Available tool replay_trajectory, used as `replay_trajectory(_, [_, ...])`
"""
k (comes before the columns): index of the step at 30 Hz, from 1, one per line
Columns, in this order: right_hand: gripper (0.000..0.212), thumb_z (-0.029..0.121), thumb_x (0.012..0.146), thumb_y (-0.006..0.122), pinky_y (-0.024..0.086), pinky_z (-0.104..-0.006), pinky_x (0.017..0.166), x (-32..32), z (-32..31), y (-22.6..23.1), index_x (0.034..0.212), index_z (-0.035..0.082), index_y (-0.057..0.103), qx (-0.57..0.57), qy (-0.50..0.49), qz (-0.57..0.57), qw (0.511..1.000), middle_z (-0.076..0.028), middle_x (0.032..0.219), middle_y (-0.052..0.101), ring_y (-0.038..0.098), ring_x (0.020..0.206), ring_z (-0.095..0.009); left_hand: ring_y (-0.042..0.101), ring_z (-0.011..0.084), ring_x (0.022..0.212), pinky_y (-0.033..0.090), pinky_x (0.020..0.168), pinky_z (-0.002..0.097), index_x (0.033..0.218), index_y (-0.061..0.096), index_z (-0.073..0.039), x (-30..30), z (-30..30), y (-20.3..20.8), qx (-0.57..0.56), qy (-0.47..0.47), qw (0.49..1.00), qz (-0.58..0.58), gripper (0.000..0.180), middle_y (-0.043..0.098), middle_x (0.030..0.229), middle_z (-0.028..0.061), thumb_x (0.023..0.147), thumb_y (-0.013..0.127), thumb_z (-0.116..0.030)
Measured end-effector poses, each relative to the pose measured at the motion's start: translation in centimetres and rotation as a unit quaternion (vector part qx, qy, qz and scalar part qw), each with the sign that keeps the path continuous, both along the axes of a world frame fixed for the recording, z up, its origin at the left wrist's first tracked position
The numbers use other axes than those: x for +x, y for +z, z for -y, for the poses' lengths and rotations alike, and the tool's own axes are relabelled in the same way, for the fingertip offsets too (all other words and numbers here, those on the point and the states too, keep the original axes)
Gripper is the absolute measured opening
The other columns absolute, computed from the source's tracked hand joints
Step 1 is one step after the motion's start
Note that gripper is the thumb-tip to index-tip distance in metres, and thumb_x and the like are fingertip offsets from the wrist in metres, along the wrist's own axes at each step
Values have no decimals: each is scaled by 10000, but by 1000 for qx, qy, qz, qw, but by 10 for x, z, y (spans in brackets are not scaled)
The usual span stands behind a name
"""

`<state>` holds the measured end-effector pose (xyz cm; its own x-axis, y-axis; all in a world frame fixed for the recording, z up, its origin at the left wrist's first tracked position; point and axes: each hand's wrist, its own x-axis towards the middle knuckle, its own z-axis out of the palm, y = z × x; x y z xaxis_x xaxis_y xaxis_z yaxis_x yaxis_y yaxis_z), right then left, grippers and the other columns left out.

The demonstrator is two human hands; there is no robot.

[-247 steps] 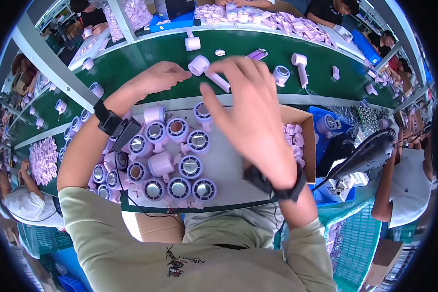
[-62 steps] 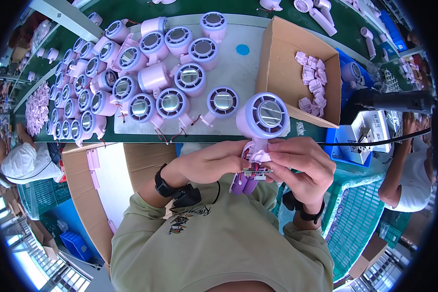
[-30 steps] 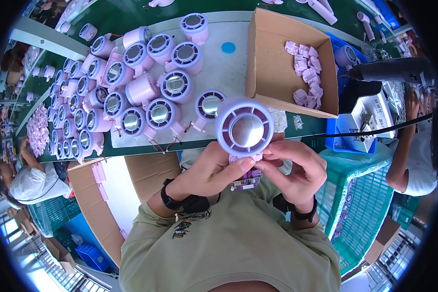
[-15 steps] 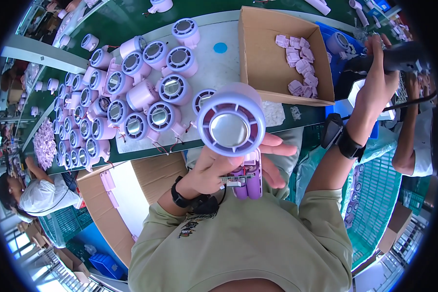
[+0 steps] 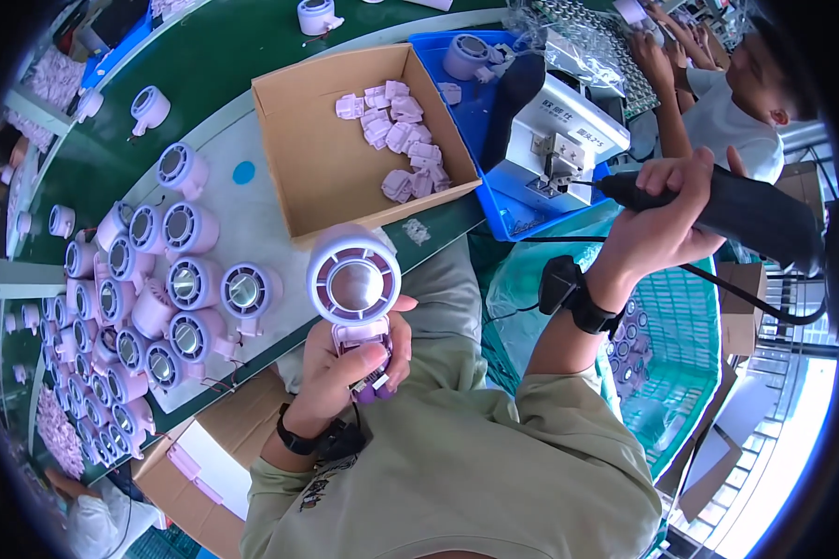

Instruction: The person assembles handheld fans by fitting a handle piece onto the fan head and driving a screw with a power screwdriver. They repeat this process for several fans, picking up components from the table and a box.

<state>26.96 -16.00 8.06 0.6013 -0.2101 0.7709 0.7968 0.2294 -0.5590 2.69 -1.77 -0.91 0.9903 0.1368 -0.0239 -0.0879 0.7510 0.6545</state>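
My left hand (image 5: pixel 359 359) is closed round the handle of a lavender handheld fan (image 5: pixel 352 279). The fan's round head with its silvery centre faces up, and the handle's open side shows inner parts near my thumb. In my right hand (image 5: pixel 667 210) is a black electric screwdriver (image 5: pixel 755 219), gripped near its front end. Its thin bit points left, at the metal outlet of a white screw feeder (image 5: pixel 569 116); whether the bit touches a screw is too small to tell. Left of my left hand, many similar fans (image 5: pixel 193 282) stand on the white work surface.
A cardboard box (image 5: pixel 312 158) with pink plastic pieces (image 5: pixel 405 135) stands ahead. A blue tray (image 5: pixel 494 200) holds the screw feeder and another fan part. At my right is a green basket (image 5: pixel 690 326) with more parts. A co-worker (image 5: pixel 760 102) works at far right. A black cable hangs below the screwdriver.
My view has turned right. The screwdriver's bit now points at the screw feeder's outlet. My left hand has the fan lower, its thumb now across the handle where the fingers were spread before.
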Motion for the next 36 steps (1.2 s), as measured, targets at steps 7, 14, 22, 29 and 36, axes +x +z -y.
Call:
replay_trajectory(7, [209, 4, 885, 579, 345, -234, 401, 11, -24, -12, 1075, -65, 525, -113, -96, -6, 989, -37, 561, 480, 417, 410, -92, 556, 136, 715, 464, 627, 273, 1335, 432, 59, 5, 2, 2, 40, -15, 999, -29, 521, 564, 921, 89, 851, 568, -74])
replay_trajectory(14, [115, 22, 875, 577, 327, -224, 381, -2, -22, -12, 792, -42, 531, -100, -39, -57, 993, -18, 567, 466, 406, 391, -87, 563, 120, 763, 468, 670, 262, 1344, 436, 37, 2, 1, 1, 44, 5, 998, -46, 530, 566, 949, 72, 843, 578, -59])
replay_trajectory(22, [272, 75, 928, 489, 299, -226, 348, -89, -17, 12, 1195, 45, 445, 113, 290, -87, 946, -3, 549, 398, 347, 368, -98, 556, 87, 818, 479, 708, 267, 1367, 434, -4, 15, 6, -3, 46, -2, 997, -64, 545, 562, 1002, 47, 866, 633, -88])
replay_trajectory(29, [214, 93, 851, 534, 293, -172, 333, -130, -41, 22, 1054, 100, 468, 91, 421, -49, 901, 60, 548, 375, 327, 370, -38, 550, 89, 851, 481, 716, 255, 1405, 381, -28, 20, 17, 11, 92, 32, 995, -38, 651, 527, 1066, 45, 824, 674, -20])
replay_trajectory(36, [222, 91, 852, 516, 286, -182, 317, -130, -46, 19, 1067, 79, 464, 71, 435, -48, 897, 56, 549, 385, 323, 358, -52, 551, 98, 871, 476, 729, 244, 1446, 311, -29, 16, 18, 14, 65, 40, 997, -22, 742, 511, 1087, 42, 802, 674, 34])
